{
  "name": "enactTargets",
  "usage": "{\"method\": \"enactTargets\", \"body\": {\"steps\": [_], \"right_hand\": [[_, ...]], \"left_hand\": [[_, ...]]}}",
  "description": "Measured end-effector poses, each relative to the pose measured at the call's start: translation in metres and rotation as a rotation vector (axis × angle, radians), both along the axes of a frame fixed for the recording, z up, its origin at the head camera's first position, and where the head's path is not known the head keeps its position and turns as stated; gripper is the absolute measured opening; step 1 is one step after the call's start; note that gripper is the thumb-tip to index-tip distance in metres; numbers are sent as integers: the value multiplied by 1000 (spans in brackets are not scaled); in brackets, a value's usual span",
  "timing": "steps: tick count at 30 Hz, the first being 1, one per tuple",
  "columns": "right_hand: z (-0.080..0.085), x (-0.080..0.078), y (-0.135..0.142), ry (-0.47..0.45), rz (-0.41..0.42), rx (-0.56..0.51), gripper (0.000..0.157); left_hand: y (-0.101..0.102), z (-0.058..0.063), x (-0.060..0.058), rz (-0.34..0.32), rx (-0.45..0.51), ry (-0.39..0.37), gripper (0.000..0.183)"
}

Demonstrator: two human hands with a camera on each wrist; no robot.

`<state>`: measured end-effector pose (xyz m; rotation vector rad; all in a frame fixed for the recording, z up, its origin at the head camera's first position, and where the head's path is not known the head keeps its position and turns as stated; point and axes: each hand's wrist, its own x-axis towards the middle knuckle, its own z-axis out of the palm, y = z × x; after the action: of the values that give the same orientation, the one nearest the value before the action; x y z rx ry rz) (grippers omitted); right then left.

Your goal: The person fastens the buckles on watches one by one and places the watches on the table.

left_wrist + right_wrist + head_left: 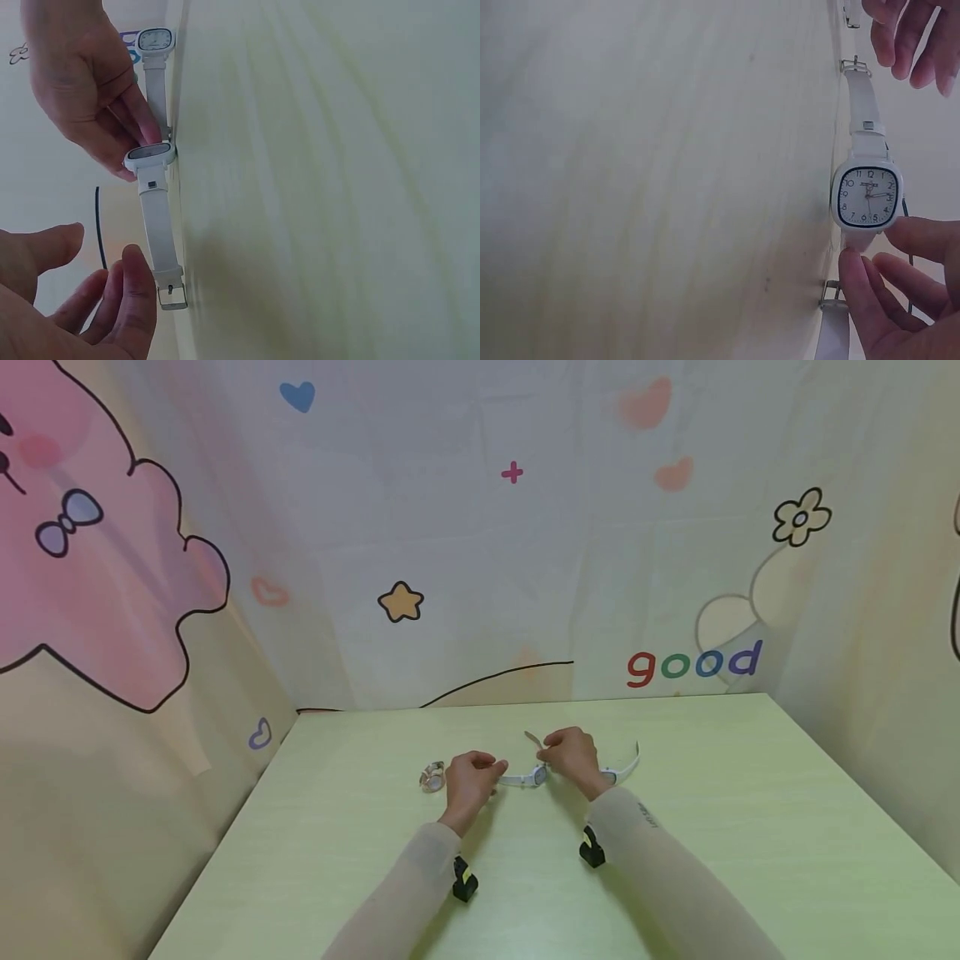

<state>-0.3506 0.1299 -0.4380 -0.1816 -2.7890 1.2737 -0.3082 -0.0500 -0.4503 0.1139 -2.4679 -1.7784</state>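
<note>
A white wristwatch (540, 775) with a rounded square dial lies unbuckled in front of my hands. My right hand (573, 758) pinches its strap beside the dial; in the right wrist view the watch face (868, 196) points at the camera. Its free strap end sticks up past the fingers in the head view. By the buckle end is my left hand (470, 785). The left thumb and fingers stand apart, fingertips close beside the strap (157, 225) and gripping nothing. A second white watch (609, 775), partly hidden by the right wrist, lies to the right.
Left of the left hand sits a gold-toned watch (432, 777) with its band closed in a loop. All lie on a pale green table (360, 877). A printed curtain (450, 527) hangs along the table's back edge and at the sides.
</note>
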Motion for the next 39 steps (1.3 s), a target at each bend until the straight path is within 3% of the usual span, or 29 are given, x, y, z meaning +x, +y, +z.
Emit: {"method": "enactTargets", "body": {"steps": [5, 10, 20, 39], "right_hand": [[0, 0, -5, -3, -16, 51, 25], [0, 0, -6, 22, -12, 111, 23], [-3, -1, -4, 42, 4, 155, 23], [2, 4, -17, 13, 38, 37, 20]], "left_hand": [[0, -1, 0, -22, 50, -46, 27], [1, -3, -1, -23, 34, -92, 21], [2, -10, -4, -19, 8, -95, 17], [5, -11, -15, -33, 189, -188, 25]]}}
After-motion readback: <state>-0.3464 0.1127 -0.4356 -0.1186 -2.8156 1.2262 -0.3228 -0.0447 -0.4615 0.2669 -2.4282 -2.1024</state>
